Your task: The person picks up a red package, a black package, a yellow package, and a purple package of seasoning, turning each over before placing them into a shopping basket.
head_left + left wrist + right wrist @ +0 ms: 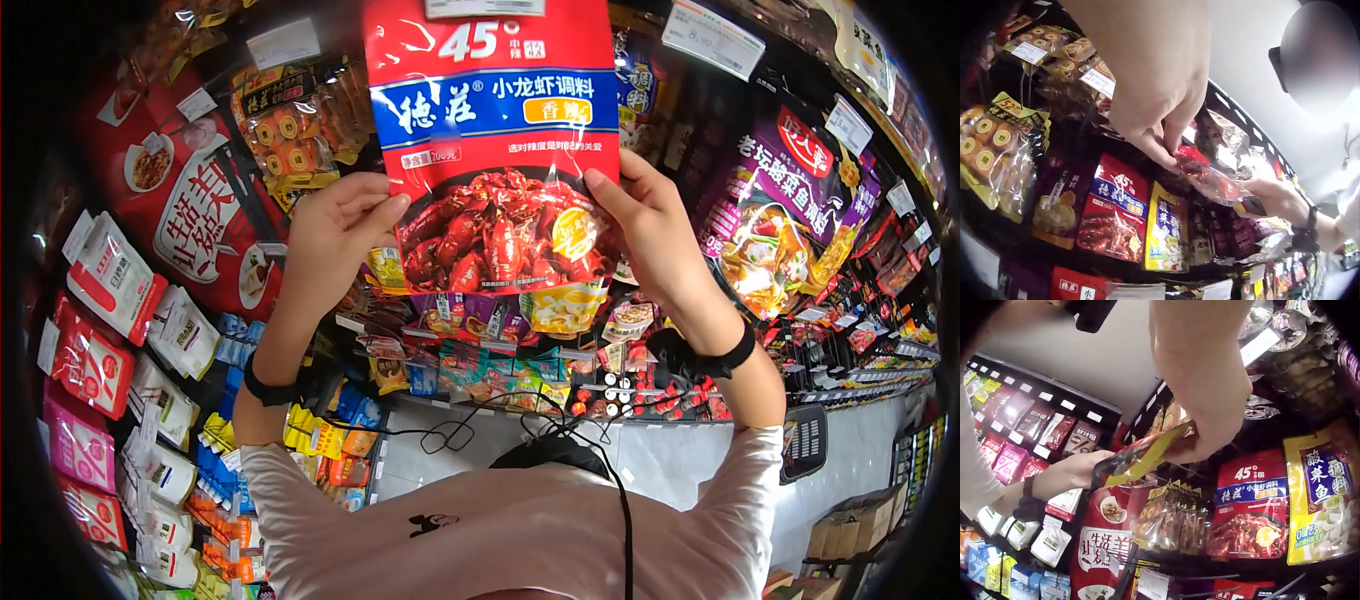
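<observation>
In the head view, a red and blue pouch of crayfish seasoning (500,230) is held up with its printed front toward me. My left hand (345,225) pinches its left edge, thumb at the front. At the right edge my right hand (650,225) grips it the same way. Seen nearly edge-on, the pouch (1213,183) lies between both hands in the left wrist view. The right wrist view also shows the pouch (1147,456) tilted, with a yellowish side visible. A matching red pouch (1115,209) hangs on the rack behind it.
A yellow pickled-fish seasoning pack (1167,230) hangs beside the matching pouch. Purple packs (770,210) fill the rack at right, and a red poster (190,210) stands at left. White and pink pouches (110,280) line the left shelves. Thin black cables (460,430) loop before my chest.
</observation>
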`<state>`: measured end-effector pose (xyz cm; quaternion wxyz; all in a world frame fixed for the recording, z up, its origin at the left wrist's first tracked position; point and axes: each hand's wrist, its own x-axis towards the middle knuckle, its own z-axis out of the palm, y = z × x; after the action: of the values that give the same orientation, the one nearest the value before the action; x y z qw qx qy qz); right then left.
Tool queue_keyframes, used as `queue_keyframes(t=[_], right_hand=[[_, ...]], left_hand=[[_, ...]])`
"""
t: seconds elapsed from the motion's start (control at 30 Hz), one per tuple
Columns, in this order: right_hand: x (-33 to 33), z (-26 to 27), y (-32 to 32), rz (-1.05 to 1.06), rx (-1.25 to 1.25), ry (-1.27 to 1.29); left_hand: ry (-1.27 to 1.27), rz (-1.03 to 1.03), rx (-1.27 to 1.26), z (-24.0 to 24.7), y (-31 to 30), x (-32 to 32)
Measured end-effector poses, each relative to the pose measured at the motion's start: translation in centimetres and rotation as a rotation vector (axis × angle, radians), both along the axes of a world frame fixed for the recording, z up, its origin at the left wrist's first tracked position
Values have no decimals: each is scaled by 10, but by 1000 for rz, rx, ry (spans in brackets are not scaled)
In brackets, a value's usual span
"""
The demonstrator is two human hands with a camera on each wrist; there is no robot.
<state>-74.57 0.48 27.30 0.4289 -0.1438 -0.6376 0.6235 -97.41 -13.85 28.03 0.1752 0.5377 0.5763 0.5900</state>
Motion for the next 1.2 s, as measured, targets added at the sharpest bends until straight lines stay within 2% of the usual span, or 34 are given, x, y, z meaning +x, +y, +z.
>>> queue_keyframes(t=[0.17, 0.2, 0.23, 0.3, 0.37, 0.43, 0.5, 0.57, 0.63, 0.77, 0.8, 0.97, 1.1, 1.2], right_hand=[[21, -8, -7, -67, 35, -103], [22, -17, -12, -74, 64, -15], [36, -24, -13, -74, 121, -119], [61, -36, -26, -76, 132, -251], [92, -60, -31, -27, 217, -318], [130, -74, -44, -43, 306, -446], [169, -96, -50, -48, 532, -401], [214, -117, -57, -65, 618, -421], [256, -148, -68, -160, 479, -461], [355, -173, -90, -399, 361, -539], [383, -185, -96, -453, 346, -554], [503, -210, -141, -714, 257, -597], [576, -219, -188, -989, -13, -655], [616, -226, -212, -1143, -143, -631]], left_hand=[[82, 143, 26, -13, -12, 21], [107, 134, -16, -19, -17, 24], [93, 127, -23, -30, -20, 30], [32, 33, -60, -45, -26, 46], [180, 34, -185, -66, -34, 55], [128, -38, -237, -90, -35, 75], [80, -97, -305, -106, -33, 107], [87, -183, -311, -134, -24, 138], [40, -231, -325, -151, -14, 184], [199, -330, -368, -174, 8, 281], [317, -353, -413, -170, 13, 308], [324, -686, -350, -188, 45, 440], [392, -972, -293, -197, 72, 534], [473, -1154, -296, -185, 88, 603]])
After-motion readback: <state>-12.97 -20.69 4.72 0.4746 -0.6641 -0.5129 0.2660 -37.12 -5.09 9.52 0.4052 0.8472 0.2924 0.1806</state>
